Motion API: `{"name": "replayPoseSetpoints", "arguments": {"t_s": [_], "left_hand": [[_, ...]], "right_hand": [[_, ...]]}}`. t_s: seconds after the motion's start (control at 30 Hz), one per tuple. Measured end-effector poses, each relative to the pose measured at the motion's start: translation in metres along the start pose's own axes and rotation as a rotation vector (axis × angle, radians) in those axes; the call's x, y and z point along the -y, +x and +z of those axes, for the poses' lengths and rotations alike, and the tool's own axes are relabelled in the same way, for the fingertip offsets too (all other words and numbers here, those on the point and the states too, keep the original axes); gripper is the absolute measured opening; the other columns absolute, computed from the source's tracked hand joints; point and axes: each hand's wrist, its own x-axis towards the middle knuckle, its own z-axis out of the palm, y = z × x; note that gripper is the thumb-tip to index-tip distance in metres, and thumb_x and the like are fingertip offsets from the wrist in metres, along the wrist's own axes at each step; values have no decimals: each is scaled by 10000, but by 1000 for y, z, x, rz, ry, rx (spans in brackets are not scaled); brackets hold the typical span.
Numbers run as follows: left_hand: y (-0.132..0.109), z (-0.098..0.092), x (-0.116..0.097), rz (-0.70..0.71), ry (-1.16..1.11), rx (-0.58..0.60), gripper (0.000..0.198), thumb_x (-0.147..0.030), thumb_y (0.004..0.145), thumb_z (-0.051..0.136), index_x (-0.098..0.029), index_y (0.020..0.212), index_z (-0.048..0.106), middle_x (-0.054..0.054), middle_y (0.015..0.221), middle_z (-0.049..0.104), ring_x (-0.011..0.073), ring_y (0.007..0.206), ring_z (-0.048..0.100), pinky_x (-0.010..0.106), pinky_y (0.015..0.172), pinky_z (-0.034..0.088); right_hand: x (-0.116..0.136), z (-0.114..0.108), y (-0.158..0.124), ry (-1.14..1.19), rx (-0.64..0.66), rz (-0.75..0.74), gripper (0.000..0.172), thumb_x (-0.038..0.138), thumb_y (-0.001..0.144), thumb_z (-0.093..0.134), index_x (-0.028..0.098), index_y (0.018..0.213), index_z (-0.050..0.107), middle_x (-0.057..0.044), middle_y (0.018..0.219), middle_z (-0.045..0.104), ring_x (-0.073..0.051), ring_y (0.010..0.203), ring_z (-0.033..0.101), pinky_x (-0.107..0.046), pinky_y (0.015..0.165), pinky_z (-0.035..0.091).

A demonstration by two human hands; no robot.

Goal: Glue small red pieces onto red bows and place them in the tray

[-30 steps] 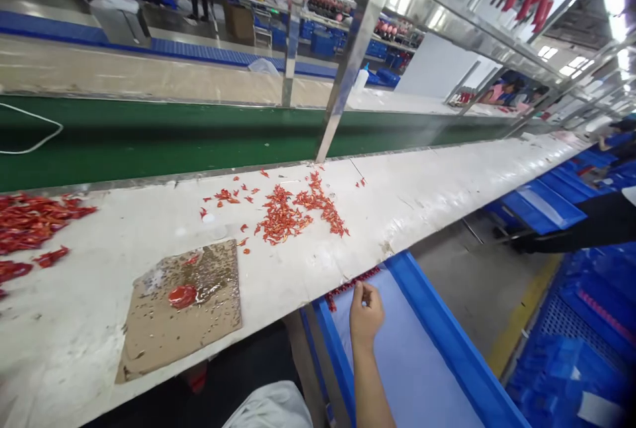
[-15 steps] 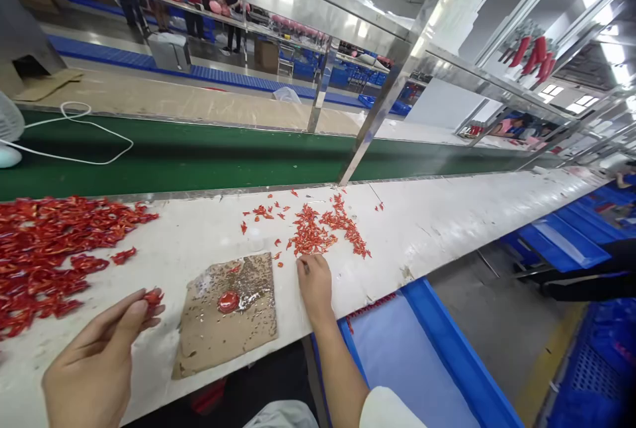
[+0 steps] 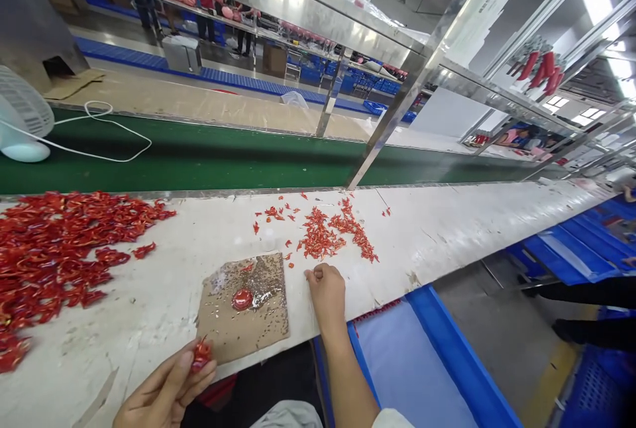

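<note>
My left hand [image 3: 166,391] is low at the table's front edge, fingers pinched on a small red piece [image 3: 201,354]. It hovers just in front of a brown cardboard square [image 3: 258,322] that carries a red blob of glue [image 3: 242,298]. My right hand [image 3: 325,292] rests on the white table right of the cardboard, fingers curled together below a small heap of thin red pieces [image 3: 328,237]. What those fingers hold, if anything, is too small to make out. A large pile of red pieces [image 3: 59,249] lies at the left.
A green conveyor belt [image 3: 199,156] runs behind the white table [image 3: 447,222]. A white fan [image 3: 22,116] with its cable stands on the belt at the left. A blue tray [image 3: 427,362] sits below the table edge to the right. Steel posts and shelves rise overhead.
My left hand moved right and nearer the cardboard with the red piece. My right hand, a second ago over the blue tray, now lies on the table below the small heap.
</note>
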Motion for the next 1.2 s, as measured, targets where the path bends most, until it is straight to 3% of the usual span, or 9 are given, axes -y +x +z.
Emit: {"name": "replayPoseSetpoints", "arguments": {"t_s": [0.1,0.23,0.33,0.53,0.67,0.77,0.93,1.07,1.2], "left_hand": [[-7,6,-11,15,-73,7,465,-411,544,920,-204,922,744,29,1088,744,284,836,732,371,807,658],[-9,1,-21,80,-106,26,370,-407,675,843,-189,959,749,60,1170,719,300,878,727,411,861,642],[-9,-2,-28,75,-115,17,416,-390,669,850,-170,1008,748,91,1251,681,322,932,718,399,863,639],[-13,5,-40,-9,-133,46,626,-304,575,925,-159,1142,701,141,1052,743,268,861,734,303,795,640],[-14,9,-41,-15,-148,78,633,-340,603,912,-147,1157,673,156,1013,746,292,875,734,335,804,640],[-13,8,-42,-4,-159,90,578,-363,650,883,-150,1145,674,149,1050,741,288,913,729,338,848,629],[-9,3,-45,19,-175,101,503,-359,662,875,-161,1094,709,117,969,758,244,840,738,311,826,633],[-5,0,-42,41,-192,107,471,-324,645,886,-178,1063,728,92,1022,755,242,873,735,306,852,629],[-7,6,-43,29,-184,124,524,-335,679,867,-197,1151,685,94,1025,753,240,909,732,318,888,616]], "right_hand": [[4,-8,1,-44,87,-21,84,144,854,631,183,837,704,-71,783,718,-213,752,666,-278,683,428],[6,-17,-6,-120,168,-93,214,76,878,525,172,853,715,-94,793,726,-217,742,662,-282,668,393],[4,-20,-10,-196,201,-171,283,83,916,459,171,902,727,-104,843,724,-223,778,662,-291,704,404],[-12,-15,-12,-171,138,-132,296,119,931,442,141,1001,729,-124,922,721,-244,855,660,-324,795,454],[-24,-1,-23,-54,18,-259,299,215,969,444,151,1067,719,-121,999,704,-247,944,631,-362,883,471],[-30,6,-32,-38,-42,-310,323,268,982,451,164,1066,745,-114,947,670,-246,910,607,-371,849,488],[-34,-7,-23,-48,100,-267,302,229,962,482,182,1040,770,-108,918,702,-227,842,658,-342,810,505],[-8,-21,-14,118,198,-167,190,231,882,604,210,929,787,-83,913,760,-240,844,697,-356,835,521],[54,-21,-30,573,357,-79,165,327,878,656,233,936,779,-34,857,753,-203,775,686,-310,743,538]]}}
